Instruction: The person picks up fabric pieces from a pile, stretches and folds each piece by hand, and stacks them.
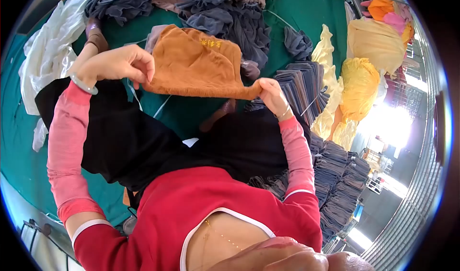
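Note:
A piece of orange-brown cloth with a ribbed lower edge and small yellow lettering near its top is stretched across in front of me. My left hand is closed in a pinch at its lower left corner. At the opposite lower corner, my right hand grips the end between thumb and fingers. The near edge runs nearly straight between both hands, above my black-clothed lap. Just beyond the cloth lies a loose heap of dark grey fabric.
A bundled stack of folded grey and brown cloths stands right of my right hand. Further stacks are beside me. Yellow sacks stand at the right; white plastic sheeting lies left on the green floor covering.

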Demonstrator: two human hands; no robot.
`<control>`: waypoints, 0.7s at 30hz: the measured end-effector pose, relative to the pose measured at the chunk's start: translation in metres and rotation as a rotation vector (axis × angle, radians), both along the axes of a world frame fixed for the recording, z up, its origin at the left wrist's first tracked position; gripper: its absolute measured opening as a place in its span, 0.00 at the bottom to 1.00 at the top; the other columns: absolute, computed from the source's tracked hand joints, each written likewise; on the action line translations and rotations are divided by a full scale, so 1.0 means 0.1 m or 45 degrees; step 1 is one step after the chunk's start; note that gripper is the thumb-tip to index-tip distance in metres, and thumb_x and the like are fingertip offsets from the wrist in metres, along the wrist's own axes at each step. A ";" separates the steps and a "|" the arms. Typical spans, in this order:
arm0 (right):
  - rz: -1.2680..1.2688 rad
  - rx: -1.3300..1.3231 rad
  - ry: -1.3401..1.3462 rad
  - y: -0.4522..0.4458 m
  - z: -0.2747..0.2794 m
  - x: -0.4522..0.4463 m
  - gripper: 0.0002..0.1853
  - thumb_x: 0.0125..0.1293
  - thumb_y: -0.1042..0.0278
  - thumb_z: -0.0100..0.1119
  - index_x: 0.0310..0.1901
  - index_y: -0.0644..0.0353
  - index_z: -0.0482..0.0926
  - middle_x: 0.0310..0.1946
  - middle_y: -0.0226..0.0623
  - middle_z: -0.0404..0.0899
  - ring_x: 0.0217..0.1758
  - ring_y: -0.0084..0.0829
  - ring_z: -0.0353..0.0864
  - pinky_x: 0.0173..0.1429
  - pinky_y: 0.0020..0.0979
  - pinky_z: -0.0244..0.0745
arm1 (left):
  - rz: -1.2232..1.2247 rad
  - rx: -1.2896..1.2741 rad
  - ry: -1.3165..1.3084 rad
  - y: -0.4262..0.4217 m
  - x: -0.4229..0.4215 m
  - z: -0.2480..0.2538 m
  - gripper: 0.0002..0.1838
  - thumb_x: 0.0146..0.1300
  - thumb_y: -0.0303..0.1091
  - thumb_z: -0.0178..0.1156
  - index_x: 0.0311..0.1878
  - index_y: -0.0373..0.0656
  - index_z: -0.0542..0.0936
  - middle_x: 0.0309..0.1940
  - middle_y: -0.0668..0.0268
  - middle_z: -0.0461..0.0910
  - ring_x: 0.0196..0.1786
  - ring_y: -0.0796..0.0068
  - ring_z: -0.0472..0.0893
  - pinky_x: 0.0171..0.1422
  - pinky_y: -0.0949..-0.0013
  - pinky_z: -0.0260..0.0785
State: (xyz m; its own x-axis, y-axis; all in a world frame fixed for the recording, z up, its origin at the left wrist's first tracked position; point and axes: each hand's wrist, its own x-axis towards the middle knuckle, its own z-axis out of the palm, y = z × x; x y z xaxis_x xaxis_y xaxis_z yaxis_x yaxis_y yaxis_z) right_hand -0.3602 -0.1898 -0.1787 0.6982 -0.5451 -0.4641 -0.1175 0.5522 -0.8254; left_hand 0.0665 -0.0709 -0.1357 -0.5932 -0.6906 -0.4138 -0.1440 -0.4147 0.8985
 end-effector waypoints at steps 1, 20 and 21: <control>-0.073 0.036 -0.024 0.00 -0.07 0.07 0.13 0.68 0.64 0.49 0.38 0.67 0.77 0.36 0.35 0.79 0.41 0.26 0.78 0.51 0.30 0.71 | 0.014 0.039 -0.018 -0.04 0.01 -0.05 0.05 0.50 0.18 0.56 0.31 0.36 0.76 0.28 0.67 0.79 0.29 0.80 0.79 0.35 0.78 0.72; 0.376 -1.102 0.823 -0.64 -1.28 0.42 0.14 0.59 0.60 0.57 0.37 0.63 0.81 0.34 0.46 0.81 0.41 0.43 0.80 0.48 0.36 0.72 | -0.588 -0.663 -1.393 -0.38 -0.55 -1.09 0.17 0.45 0.40 0.67 0.35 0.37 0.80 0.35 0.54 0.81 0.41 0.54 0.80 0.42 0.57 0.73; 0.290 -1.297 0.960 -0.80 -1.37 0.31 0.13 0.59 0.61 0.56 0.38 0.62 0.81 0.33 0.45 0.81 0.40 0.43 0.80 0.47 0.37 0.73 | -0.484 -0.729 -1.412 -0.40 -0.54 -1.06 0.17 0.46 0.40 0.67 0.35 0.37 0.80 0.35 0.55 0.81 0.41 0.53 0.80 0.42 0.57 0.73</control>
